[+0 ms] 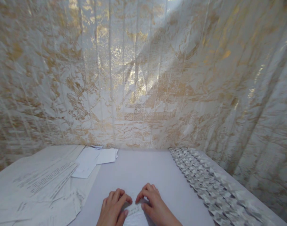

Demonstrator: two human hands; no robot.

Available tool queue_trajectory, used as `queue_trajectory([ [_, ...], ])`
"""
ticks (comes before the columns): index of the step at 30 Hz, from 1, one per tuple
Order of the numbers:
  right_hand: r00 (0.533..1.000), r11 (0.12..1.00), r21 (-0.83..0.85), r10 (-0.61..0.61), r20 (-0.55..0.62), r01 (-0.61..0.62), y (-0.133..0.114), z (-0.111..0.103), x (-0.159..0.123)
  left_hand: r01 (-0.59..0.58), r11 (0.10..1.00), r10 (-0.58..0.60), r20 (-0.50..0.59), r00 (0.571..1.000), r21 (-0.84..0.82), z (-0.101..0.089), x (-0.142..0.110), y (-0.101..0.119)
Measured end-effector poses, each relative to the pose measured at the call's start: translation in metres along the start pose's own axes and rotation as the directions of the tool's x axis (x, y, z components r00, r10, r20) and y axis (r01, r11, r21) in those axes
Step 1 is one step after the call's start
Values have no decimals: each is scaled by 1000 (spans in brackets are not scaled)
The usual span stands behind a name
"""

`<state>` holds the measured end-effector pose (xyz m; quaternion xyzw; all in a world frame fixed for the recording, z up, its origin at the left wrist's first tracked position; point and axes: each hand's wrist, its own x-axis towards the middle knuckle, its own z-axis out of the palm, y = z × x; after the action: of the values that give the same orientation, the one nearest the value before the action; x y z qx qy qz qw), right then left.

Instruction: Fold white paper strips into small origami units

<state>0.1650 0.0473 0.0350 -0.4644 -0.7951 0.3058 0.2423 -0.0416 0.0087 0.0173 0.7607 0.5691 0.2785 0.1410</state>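
A white paper (135, 219) with a line of blurred dark print near its far end lies at the table's near edge, between the two hands. The left hand (114, 205) and right hand (154, 206) flank it, fingers bent inward; I cannot tell whether they grip it. The pale table (138, 169) bears printed sheets (49, 180) at left and rows of folded pieces (206, 185) at right.

The sheet (134, 217) is matt paper — the curtain (138, 72), glossy.
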Motion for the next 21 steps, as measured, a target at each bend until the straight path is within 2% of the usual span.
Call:
queue_trajectory([
  [5,999,1000,-12,-12,-51,12,1,5,-1,-91,996,91,18,996,-21,2,0,-3],
  [9,996,1000,-19,-16,-85,15,0,6,-2,-178,983,173,94,980,51,-4,3,-2],
  [13,994,995,-67,-80,-69,76,-1,5,-3,-259,952,239,132,962,161,-8,5,-3],
  [17,977,957,-224,-204,-61,185,-3,9,-4,-328,893,329,51,943,309,-8,4,-2],
  [21,940,832,-472,-341,-22,291,2,22,-2,-416,790,484,-41,874,450,-5,3,1],
])
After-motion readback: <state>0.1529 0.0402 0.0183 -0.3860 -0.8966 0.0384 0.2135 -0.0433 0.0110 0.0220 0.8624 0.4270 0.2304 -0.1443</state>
